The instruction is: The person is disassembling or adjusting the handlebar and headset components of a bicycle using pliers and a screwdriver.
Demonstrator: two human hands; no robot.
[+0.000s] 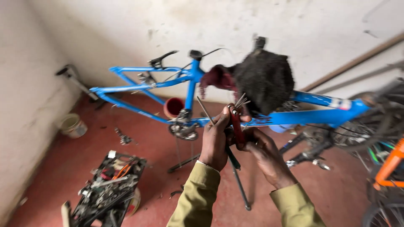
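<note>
Both hands are clamped on a red folding hex-key tool [237, 126]: left hand [215, 143] picking a key out of the fan, right hand [261, 151] gripping the body. I'd say we're choosing the size; the blue bike frame [189, 80] sits just behind.

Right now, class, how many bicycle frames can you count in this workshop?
2: a blue metal bicycle frame on a stand at centre, and an orange bicycle frame at the right edge, partly cut off; others may be hidden.
</note>
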